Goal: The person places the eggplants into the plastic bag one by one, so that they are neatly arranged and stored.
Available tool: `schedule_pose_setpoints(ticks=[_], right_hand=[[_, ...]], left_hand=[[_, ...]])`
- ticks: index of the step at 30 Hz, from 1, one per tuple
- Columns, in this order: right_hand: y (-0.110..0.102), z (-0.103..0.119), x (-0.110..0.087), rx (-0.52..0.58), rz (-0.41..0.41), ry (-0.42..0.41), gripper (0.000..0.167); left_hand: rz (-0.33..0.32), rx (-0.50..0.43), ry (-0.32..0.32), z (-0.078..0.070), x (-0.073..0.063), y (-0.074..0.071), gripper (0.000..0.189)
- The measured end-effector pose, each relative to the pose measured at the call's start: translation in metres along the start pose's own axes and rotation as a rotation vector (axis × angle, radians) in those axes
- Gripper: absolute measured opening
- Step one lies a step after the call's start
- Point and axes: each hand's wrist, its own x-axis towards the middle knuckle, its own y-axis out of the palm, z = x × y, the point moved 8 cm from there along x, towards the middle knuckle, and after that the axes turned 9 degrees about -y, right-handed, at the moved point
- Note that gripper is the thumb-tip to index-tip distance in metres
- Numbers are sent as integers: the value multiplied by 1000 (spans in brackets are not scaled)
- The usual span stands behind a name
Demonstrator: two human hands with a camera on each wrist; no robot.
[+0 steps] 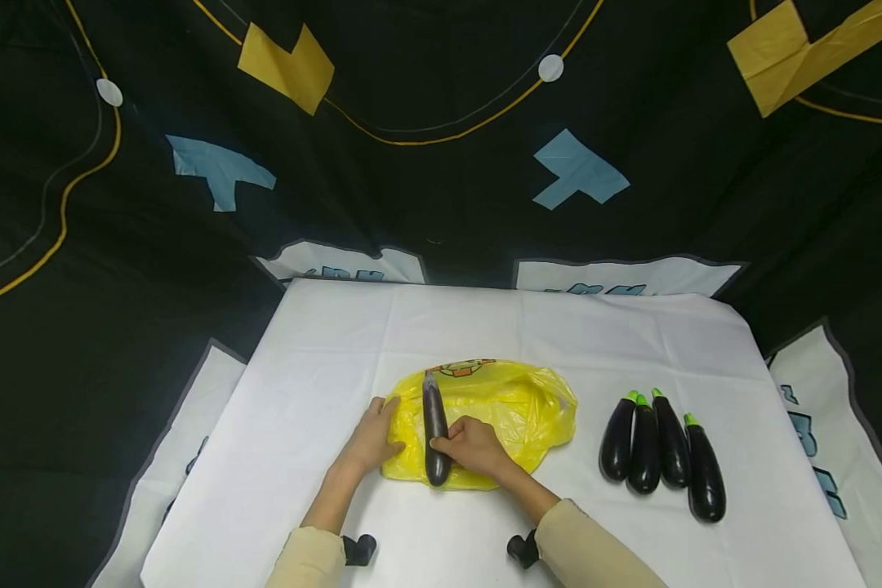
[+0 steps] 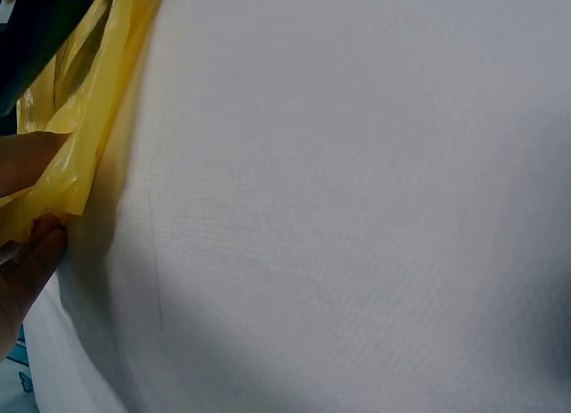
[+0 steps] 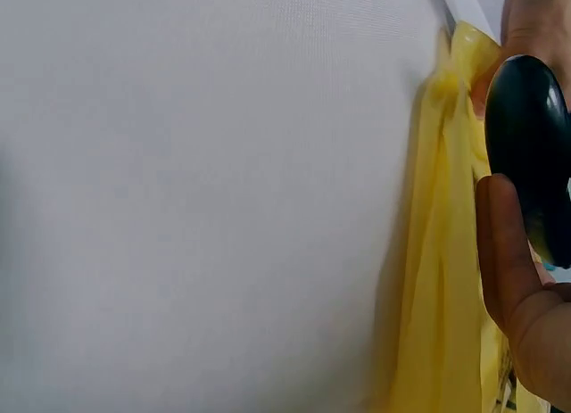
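A yellow plastic bag (image 1: 514,416) lies spread on the white table, its printed patch toward the far side. My left hand (image 1: 373,433) pinches the bag's left edge; in the left wrist view the yellow film (image 2: 76,163) passes between thumb and fingers. With my right hand (image 1: 474,445) I hold a dark eggplant (image 1: 435,429) over the bag's left part, gripping it near its thick end. Its narrow end points away from me and looks greyish. In the right wrist view, fingers (image 3: 504,243) lie along the glossy eggplant (image 3: 526,128).
Several dark eggplants (image 1: 659,445) with green stem ends lie side by side on the table (image 1: 595,335), right of the bag. Black cloth (image 1: 441,212) with taped yellow and blue patches hangs behind the table. Dark wrist mounts (image 1: 360,550) sit by both sleeves.
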Motion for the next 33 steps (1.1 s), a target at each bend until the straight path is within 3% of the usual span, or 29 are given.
schedule_pose_setpoints(ticks=[33], right_hand=[[26, 8, 12, -101, -3, -19, 35]], left_hand=[[-16, 54, 17, -1, 1, 2, 82]])
